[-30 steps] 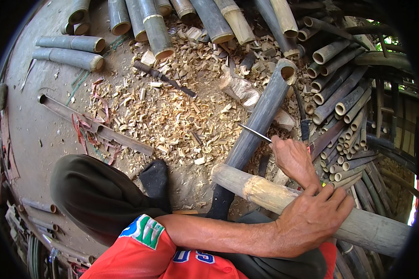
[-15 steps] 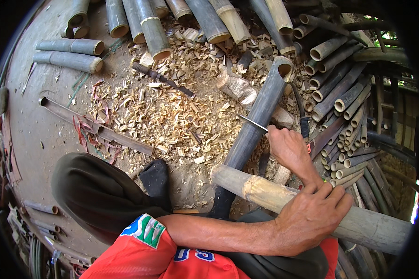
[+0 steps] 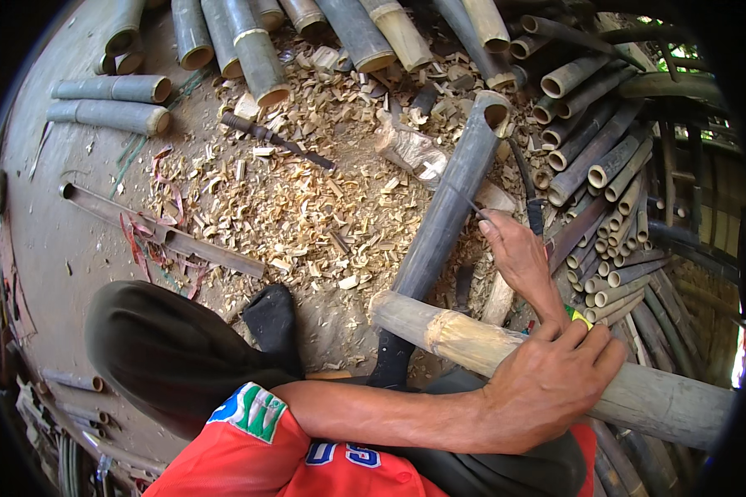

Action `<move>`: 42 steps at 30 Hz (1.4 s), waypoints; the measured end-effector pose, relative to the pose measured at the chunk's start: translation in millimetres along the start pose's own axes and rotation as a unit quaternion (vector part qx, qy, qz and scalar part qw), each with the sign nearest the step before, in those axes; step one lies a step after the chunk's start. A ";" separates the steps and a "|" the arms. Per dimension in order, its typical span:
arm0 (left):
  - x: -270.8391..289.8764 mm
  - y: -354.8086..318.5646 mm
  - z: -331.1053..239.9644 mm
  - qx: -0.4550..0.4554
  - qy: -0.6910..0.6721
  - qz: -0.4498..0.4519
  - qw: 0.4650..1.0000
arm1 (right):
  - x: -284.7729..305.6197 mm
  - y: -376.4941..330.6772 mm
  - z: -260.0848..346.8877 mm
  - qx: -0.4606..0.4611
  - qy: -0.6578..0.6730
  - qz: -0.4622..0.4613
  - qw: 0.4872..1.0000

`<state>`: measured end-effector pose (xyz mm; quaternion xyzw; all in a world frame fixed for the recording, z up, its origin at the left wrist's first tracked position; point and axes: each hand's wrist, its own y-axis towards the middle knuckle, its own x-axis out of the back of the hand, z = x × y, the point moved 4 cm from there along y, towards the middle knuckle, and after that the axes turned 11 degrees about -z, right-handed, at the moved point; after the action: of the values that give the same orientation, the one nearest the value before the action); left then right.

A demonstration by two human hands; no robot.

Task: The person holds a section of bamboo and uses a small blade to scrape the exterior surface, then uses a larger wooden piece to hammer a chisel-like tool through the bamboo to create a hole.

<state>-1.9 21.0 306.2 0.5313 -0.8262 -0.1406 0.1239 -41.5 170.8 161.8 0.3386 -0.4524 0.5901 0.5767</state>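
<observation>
My left hand (image 3: 551, 385) is wrapped over a pale bamboo pole (image 3: 464, 335) that lies across my lap, its near end under my forearm's side of the view to the right. Past it, my right hand (image 3: 512, 253) is closed round the handle of a knife, which the fingers mostly hide. The thin blade (image 3: 466, 199) shows nearly edge-on above a dark bamboo pole (image 3: 443, 219). That dark pole slopes away from me under the pale one. Its hollow far end rests near a rough wood block (image 3: 410, 149).
Wood shavings (image 3: 290, 215) cover the ground ahead. A long tool with a dark handle (image 3: 253, 126) lies among them. A split bamboo length (image 3: 162, 232) is at left. Bamboo sections (image 3: 261, 62) line the far side, and stacked poles (image 3: 609, 170) fill the right. My foot (image 3: 273, 323) is near.
My right hand has turned, so the knife blade now shows as a thin dark line instead of a bright one. My left hand keeps its hold on the pale pole. The view has shifted slightly.
</observation>
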 end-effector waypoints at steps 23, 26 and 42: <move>-28.3 -25.8 -21.2 -0.018 0.017 0.151 0.988 | -74.7 -134.2 -102.8 -0.225 0.231 -0.147 0.935; -26.6 -26.1 -21.7 -0.018 0.019 0.154 0.988 | -65.3 -130.1 -93.0 -0.241 0.222 -0.156 0.932; -9.6 7.7 9.7 0.045 0.085 0.135 0.986 | -63.9 -178.0 -100.2 -0.209 0.073 -0.222 0.950</move>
<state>-7.9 33.8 299.4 0.4299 -0.8823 -0.0398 0.1875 153.1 226.3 92.2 0.2586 -0.4355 0.3626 0.7823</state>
